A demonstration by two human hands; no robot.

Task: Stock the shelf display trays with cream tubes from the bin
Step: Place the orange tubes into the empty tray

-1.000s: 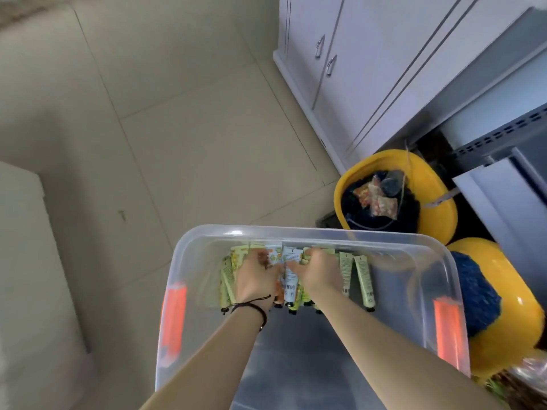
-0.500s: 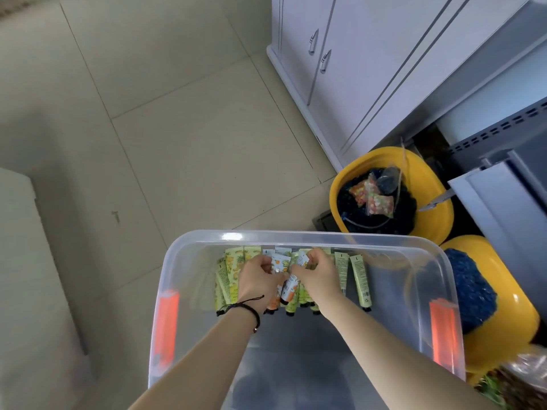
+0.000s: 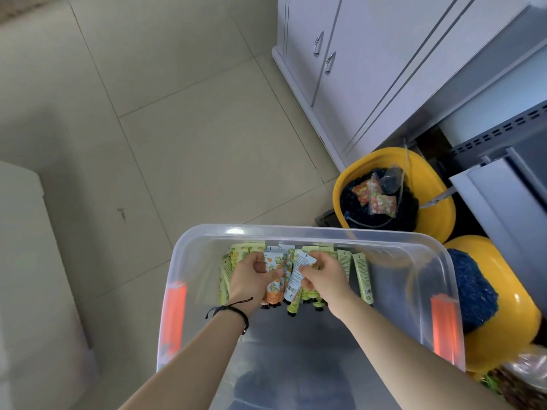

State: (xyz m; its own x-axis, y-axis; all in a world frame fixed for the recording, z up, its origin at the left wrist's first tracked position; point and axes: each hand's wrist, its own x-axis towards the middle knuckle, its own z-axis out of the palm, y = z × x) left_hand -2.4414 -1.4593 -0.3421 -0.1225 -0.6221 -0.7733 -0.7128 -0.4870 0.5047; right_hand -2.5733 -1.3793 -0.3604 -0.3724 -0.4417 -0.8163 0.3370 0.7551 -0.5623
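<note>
Both hands remain over the tubes along the bin's [image 3: 296, 232] far wall; left hand [image 3: 251, 279] now clasps an orange tube [image 3: 275, 276], right hand [image 3: 322, 276] a white tube [image 3: 297, 276].

Soft, even daylight is spread over the tiled floor [image 3: 177, 128], and only faint shadows are cast. A small glare spot is seen on the clear bin's far rim [image 3: 235, 231]. Straight cabinet [image 3: 370, 69] lines are bowed by wide-angle distortion, and fine detail is softened throughout.
</note>
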